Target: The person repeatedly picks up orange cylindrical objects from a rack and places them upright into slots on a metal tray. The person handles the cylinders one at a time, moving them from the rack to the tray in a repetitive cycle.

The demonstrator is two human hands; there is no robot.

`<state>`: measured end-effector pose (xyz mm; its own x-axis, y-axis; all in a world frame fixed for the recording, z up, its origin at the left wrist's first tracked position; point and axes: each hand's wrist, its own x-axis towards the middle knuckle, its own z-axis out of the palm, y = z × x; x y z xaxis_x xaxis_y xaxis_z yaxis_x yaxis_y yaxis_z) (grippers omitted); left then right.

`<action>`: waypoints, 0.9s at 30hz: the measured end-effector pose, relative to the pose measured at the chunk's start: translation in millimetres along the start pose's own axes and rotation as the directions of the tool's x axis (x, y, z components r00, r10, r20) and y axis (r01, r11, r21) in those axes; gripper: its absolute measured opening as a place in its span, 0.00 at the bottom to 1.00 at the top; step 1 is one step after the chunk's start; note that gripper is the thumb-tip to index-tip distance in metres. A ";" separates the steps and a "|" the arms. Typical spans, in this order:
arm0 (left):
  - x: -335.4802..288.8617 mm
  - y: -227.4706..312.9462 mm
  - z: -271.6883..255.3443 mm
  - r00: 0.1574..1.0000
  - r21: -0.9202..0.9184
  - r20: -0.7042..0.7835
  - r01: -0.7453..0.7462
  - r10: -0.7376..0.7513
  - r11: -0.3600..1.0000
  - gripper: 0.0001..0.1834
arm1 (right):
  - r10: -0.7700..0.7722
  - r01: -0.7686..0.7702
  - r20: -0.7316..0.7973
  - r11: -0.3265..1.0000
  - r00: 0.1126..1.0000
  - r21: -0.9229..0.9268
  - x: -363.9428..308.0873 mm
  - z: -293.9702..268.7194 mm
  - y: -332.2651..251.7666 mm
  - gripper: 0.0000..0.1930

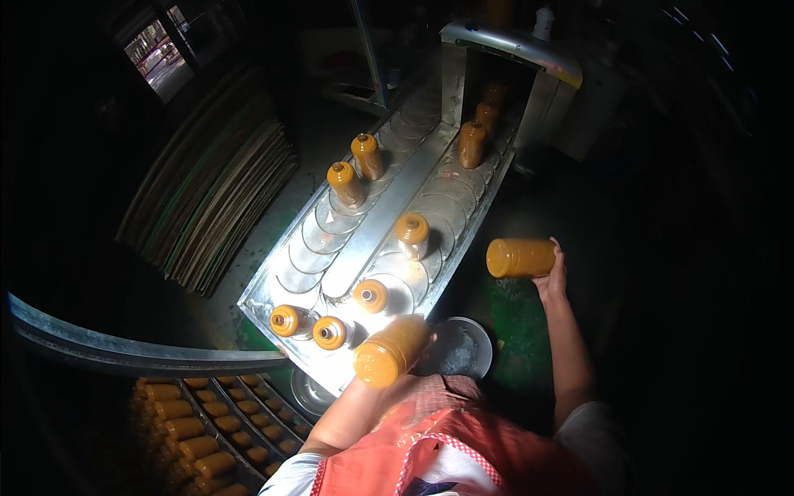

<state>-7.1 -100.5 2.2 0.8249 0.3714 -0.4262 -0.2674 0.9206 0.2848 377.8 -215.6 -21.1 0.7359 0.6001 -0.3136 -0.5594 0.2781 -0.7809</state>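
My right hand (554,277) is closed around the base end of an orange bottle (521,258), held sideways out to the right of the conveyor. Another orange bottle (389,351) lies tilted in my left hand (429,341), its round base toward me; the bottle hides most of that hand. Just beyond it, on the near end of the slatted metal conveyor (351,256), stand an orange bottle (370,295) and two more, one being the front bottle (329,332). Farther along, several others stand upright, including a bottle (471,145) by the tunnel opening.
A metal tunnel housing (513,54) spans the conveyor's far end. Round metal pans, one a grey basin (459,347), sit by its near end. Many orange bottles lie in a rack (207,430) at lower left, below a curved metal rail (149,347). Stacked boards (215,190) stand left.
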 end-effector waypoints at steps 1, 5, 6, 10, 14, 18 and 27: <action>-8.2 26.9 10.4 0.973 0.170 -0.139 -0.160 0.184 0.972 0.25 | -0.089 0.082 -0.078 0.993 0.993 -0.081 25.3 31.2 -8.0 0.24; -70.3 146.8 32.9 0.821 0.246 -0.151 -0.508 0.550 0.826 0.30 | -0.581 0.570 0.168 0.629 0.796 -0.528 114.6 145.7 8.2 0.19; -75.5 169.9 32.1 0.625 0.488 -0.176 -0.616 0.761 0.618 0.31 | -0.662 0.653 0.292 0.396 0.690 -0.646 132.9 169.3 20.1 0.19; -88.9 247.6 8.3 0.329 0.915 -0.031 -0.371 0.944 0.160 0.22 | -0.601 0.591 0.350 0.262 0.718 -0.763 178.4 222.4 76.9 0.21; -47.0 259.6 -31.7 0.222 0.962 0.266 -0.009 0.938 -0.271 0.19 | -0.389 0.491 0.405 0.150 0.827 -0.858 201.1 219.3 104.4 0.23; -6.3 271.6 -63.4 0.258 0.944 0.233 0.172 0.938 -0.282 0.22 | -0.238 0.443 0.416 0.072 0.877 -0.893 236.6 215.9 77.4 0.25; -36.7 229.8 -82.3 0.215 0.906 0.215 0.320 0.953 -0.277 0.20 | -0.285 0.551 0.472 0.451 0.835 -0.702 148.9 166.8 5.9 0.20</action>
<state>-139.8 107.3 12.6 0.0300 0.9309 0.3641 0.7889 -0.2458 0.5632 420.4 0.4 17.7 0.5938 0.7752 0.2157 0.4206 -0.0705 -0.9045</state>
